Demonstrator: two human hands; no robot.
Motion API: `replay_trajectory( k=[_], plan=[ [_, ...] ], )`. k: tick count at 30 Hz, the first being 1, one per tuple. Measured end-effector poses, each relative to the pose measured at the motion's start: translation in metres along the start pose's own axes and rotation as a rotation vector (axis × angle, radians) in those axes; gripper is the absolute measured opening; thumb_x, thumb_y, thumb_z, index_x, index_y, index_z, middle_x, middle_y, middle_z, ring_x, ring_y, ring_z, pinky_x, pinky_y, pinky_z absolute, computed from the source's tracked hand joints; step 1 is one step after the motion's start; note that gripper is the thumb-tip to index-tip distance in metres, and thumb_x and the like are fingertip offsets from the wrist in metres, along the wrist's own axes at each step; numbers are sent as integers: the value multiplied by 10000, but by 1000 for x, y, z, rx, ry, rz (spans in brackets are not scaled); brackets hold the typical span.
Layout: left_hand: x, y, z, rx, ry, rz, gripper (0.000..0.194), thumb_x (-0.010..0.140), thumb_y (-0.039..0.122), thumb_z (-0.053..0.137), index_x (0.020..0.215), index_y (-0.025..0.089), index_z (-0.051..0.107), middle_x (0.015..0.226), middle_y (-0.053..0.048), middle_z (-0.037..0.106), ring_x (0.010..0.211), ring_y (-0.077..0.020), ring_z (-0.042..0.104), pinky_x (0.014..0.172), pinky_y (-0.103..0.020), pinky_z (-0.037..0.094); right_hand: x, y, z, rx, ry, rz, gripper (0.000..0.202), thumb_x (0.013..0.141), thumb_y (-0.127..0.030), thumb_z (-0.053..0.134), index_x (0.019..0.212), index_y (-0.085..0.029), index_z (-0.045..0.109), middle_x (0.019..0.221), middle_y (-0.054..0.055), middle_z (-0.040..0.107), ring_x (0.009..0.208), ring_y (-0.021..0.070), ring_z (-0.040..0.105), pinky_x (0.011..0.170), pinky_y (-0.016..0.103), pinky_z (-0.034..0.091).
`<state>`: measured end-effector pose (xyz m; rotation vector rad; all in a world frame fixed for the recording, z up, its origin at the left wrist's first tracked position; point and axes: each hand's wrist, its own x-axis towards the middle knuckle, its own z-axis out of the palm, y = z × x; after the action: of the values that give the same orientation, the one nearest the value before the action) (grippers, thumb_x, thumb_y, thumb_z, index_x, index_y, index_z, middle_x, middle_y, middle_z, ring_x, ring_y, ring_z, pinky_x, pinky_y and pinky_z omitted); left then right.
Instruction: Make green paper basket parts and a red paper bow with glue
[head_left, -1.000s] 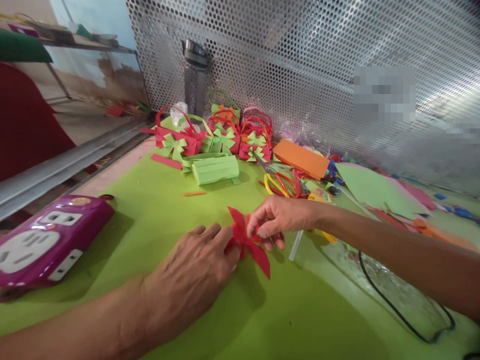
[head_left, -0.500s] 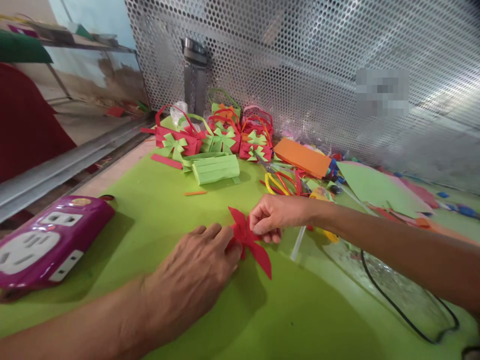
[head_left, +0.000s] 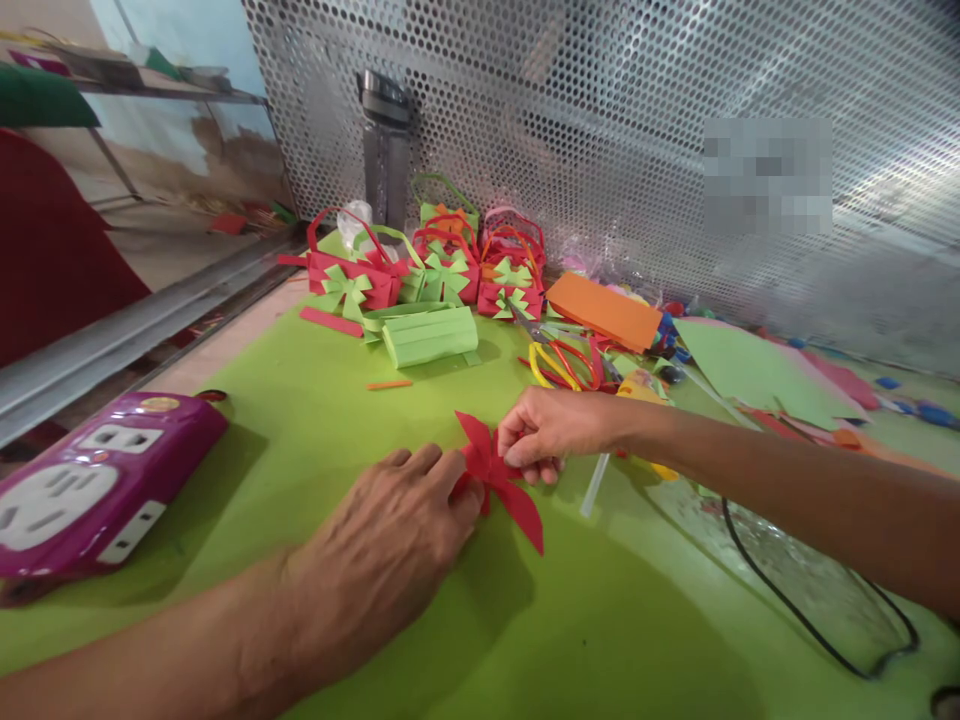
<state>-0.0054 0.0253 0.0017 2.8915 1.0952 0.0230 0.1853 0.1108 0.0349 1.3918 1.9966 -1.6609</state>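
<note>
A red paper bow [head_left: 521, 515] with pointed tails lies on the green table surface [head_left: 300, 400] at the centre. From the left, my left hand [head_left: 405, 530] pinches its left part between thumb and fingers. My right hand [head_left: 532, 438] is closed on the bow's right part, fingertips near its middle. The fingers partly cover the bow. Just beyond lie a thin orange strip [head_left: 390, 385] and a folded light green paper piece [head_left: 431, 336].
Small paper baskets [head_left: 352, 285] with green bows stand at the back, near a grey bottle [head_left: 386, 150]. Scissors [head_left: 559, 365], an orange sheet [head_left: 604, 310] and a glue stick [head_left: 595, 485] lie right of centre. A purple power strip [head_left: 112, 470] sits left; a black cable [head_left: 795, 615] right.
The camera view has shifted very slightly. Both hands keep their hold on the red bow, with no clear movement.
</note>
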Motion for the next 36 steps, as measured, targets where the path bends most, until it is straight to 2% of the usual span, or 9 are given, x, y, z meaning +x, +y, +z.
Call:
replay_trajectory(
  k=[5, 11, 16, 23, 29, 36],
  plan=[
    [1, -1, 1, 10, 12, 3, 177, 828, 83, 405, 825, 201, 536, 861, -65, 527, 694, -227, 497, 625, -411, 463, 2, 3, 2, 23, 33, 16, 13, 706, -140, 567, 696, -148, 567, 488, -62, 595, 387, 47, 528, 417, 152, 386],
    [0, -1, 3, 22, 38, 8, 170, 827, 92, 414, 820, 206, 540, 851, -61, 528, 692, -225, 501, 619, -403, 459, 3, 4, 3, 42, 39, -2, 96, 752, -160, 544, 658, -150, 554, 483, -60, 594, 388, 39, 527, 407, 143, 358],
    [-1, -1, 4, 20, 41, 6, 156, 823, 106, 427, 806, 212, 540, 829, -53, 526, 673, -221, 500, 597, -396, 456, 4, 7, 4, 50, 62, -3, 47, 729, -182, 570, 696, -155, 589, 486, -58, 593, 383, 48, 520, 390, 145, 361],
    [-1, -2, 7, 26, 88, 9, 141, 813, 112, 448, 801, 219, 540, 822, -46, 522, 672, -216, 498, 602, -378, 445, 3, 5, 4, -9, 75, -3, 77, 687, -145, 540, 612, -160, 550, 483, -54, 574, 399, 55, 507, 413, 159, 375],
    [-2, 0, 5, 29, 68, -15, 164, 860, 128, 409, 856, 208, 552, 826, -45, 518, 658, -188, 480, 615, -352, 413, -1, -3, 0, -216, 13, -90, 105, 674, -139, 510, 573, -160, 528, 459, -67, 507, 426, 51, 452, 431, 164, 331],
    [-1, 0, 3, 21, 31, -15, 177, 897, 158, 367, 876, 202, 537, 855, -56, 514, 678, -190, 474, 630, -358, 410, -3, -11, -1, -384, 44, -44, 33, 656, -173, 529, 653, -167, 562, 542, -50, 513, 479, 69, 447, 441, 176, 338]
  ],
)
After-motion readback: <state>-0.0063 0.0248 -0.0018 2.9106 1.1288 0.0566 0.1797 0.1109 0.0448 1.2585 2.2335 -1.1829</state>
